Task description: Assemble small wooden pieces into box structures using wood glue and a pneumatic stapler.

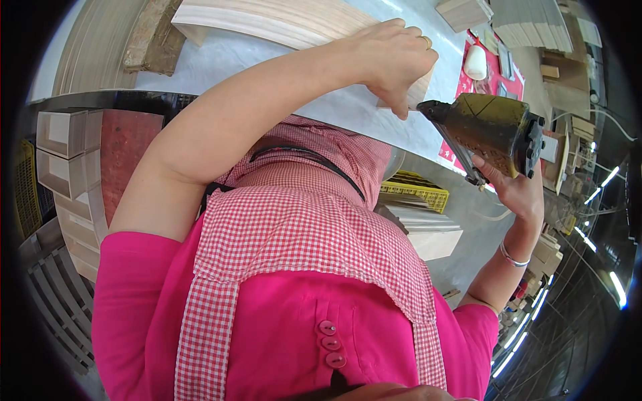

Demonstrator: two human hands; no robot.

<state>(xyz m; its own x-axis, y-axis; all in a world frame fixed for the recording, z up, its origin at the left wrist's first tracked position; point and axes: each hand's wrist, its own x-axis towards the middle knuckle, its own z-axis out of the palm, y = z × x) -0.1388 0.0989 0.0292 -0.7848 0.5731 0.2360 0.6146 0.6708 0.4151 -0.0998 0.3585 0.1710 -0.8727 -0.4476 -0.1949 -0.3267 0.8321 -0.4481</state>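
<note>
My left hand is closed over the right end of a long pale wooden box piece on the worktable, its thumb pointing down along the end. My right hand grips a pneumatic nail gun with a worn, dark yellow-green body. The gun's nose is at the end of the wood, close beside my left thumb. Whether it touches the wood, I cannot tell. The far fingers of my right hand are hidden behind the gun.
A worn wooden block and stacked boards lie at the left. At the right are a white bottle on a red sheet, a small wooden box and piled panels. Below the table stand wooden boxes and a yellow crate.
</note>
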